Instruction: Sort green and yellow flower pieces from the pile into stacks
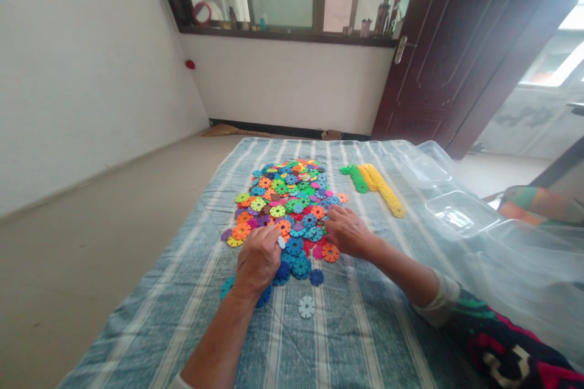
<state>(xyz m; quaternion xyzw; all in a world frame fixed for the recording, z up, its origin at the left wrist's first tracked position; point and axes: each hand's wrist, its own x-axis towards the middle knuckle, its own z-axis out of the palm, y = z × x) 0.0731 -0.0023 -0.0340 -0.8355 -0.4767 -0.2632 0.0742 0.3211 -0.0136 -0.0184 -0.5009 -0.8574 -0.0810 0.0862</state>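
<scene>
While the left hand pinches a pale disc mid-frame, can't tell the right hand's grip. Spread the pile thin, pick singly.

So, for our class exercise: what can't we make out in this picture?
In the head view:
Left hand: palm, hidden by its own back.
Right hand: what lies beneath, hidden by the hand itself.
Multicoloured flower-shaped plastic discs: lower layers, hidden by upper ones.
Clear plastic box, lower right: cut off by the right edge.
Small items on the dark window sill: too small and blurred to name.
</scene>
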